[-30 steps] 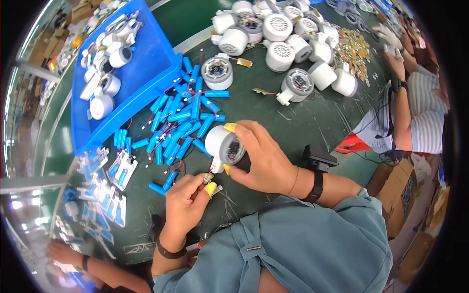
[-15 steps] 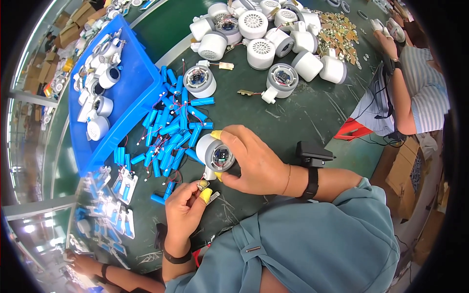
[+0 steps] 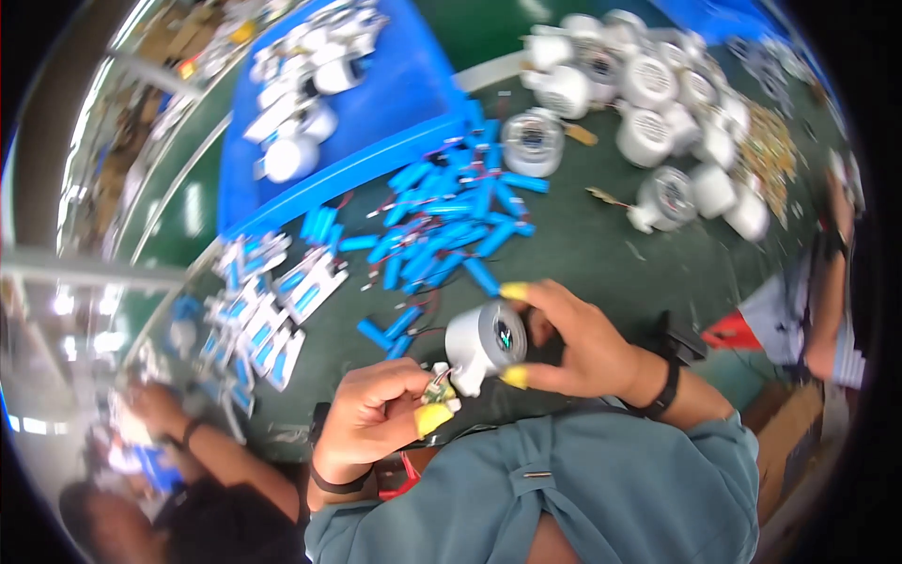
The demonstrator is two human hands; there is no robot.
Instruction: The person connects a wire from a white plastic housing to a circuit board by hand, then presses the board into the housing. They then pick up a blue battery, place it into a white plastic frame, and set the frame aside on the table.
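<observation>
My right hand [image 3: 587,348] grips a white cylindrical housing [image 3: 465,343] between thumb and forefinger, both in yellow finger covers. The housing lies tilted, its grey-rimmed end with a dark circuit inside turned towards my right palm. A small white arm juts from its near side. Beside that arm, my left hand [image 3: 376,409] pinches a small circuit board [image 3: 439,388] joined to the housing by thin wires. The left thumb has a yellow cover too. Just beyond the housing lies a heap of blue cylindrical batteries [image 3: 442,226] with thin leads.
A blue tray [image 3: 376,150] of white parts stands at the far left. Similar housings [image 3: 648,80] are piled at the far right beside many small boards [image 3: 766,155]. White holders [image 3: 272,343] with blue batteries lie at left. Co-workers' arms [image 3: 225,456] show at both sides.
My view has swung, so the table's contents sit further right. The housing has tipped over, showing more of its side. My left hand still pinches the circuit board.
</observation>
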